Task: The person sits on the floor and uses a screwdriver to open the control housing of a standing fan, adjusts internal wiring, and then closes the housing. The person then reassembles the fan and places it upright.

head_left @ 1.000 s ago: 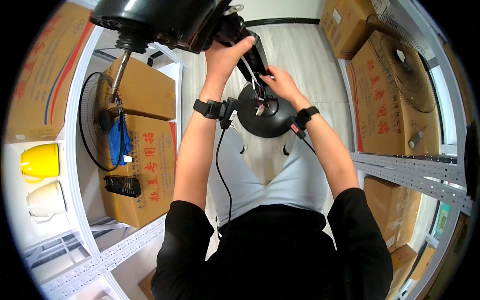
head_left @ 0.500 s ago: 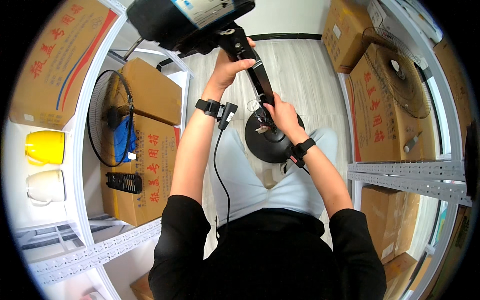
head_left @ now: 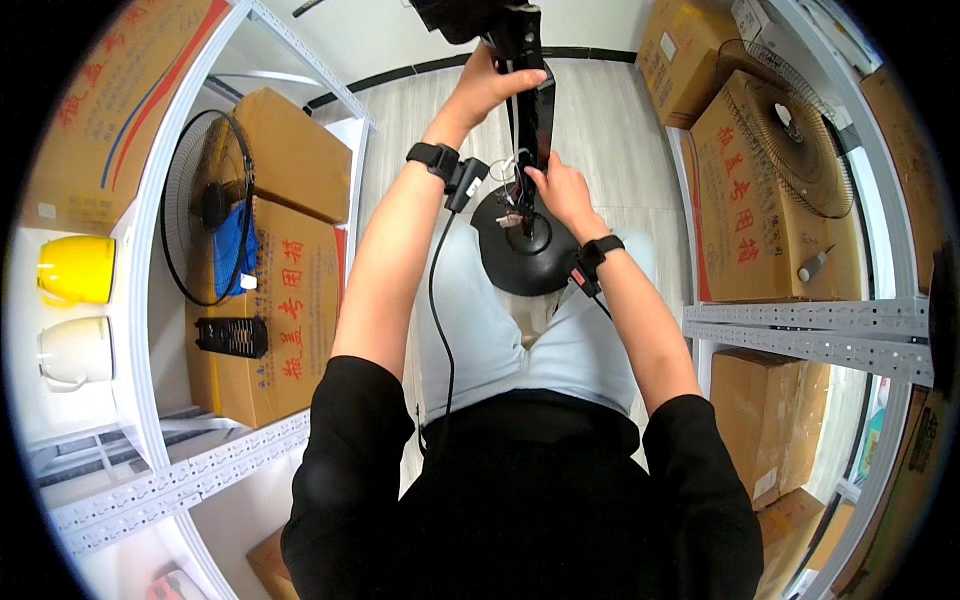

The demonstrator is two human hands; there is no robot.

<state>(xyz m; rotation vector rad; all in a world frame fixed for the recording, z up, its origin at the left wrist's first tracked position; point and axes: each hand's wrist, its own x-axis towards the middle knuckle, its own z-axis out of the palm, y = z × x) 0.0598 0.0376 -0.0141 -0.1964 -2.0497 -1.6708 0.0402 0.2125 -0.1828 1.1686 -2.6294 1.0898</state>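
Observation:
My left hand (head_left: 487, 92) is wrapped round the upper part of a black fan column (head_left: 538, 110), below the black motor housing (head_left: 460, 15), which runs out of the top of the picture. Lower down, my right hand (head_left: 568, 190) grips the same column. The column stands over a round black base (head_left: 515, 267) on the floor between my legs, with thin wires and a pale connector (head_left: 507, 220) where the two meet. Whether column and base are joined there I cannot tell. Black devices on straps sit on both my wrists, each with a cable.
Shelving on both sides holds cardboard boxes (head_left: 285, 150). On the left are a round wire guard (head_left: 175, 160), a black slatted plastic part (head_left: 230, 336), a yellow mug (head_left: 78, 268) and a white mug (head_left: 78, 350). On the right lie another guard (head_left: 820, 170) and a screwdriver (head_left: 813, 266).
The motor housing has risen toward the top edge, mostly out of view, and the column now stands more upright. My left hand has moved up and right. The base appears shifted over the past second.

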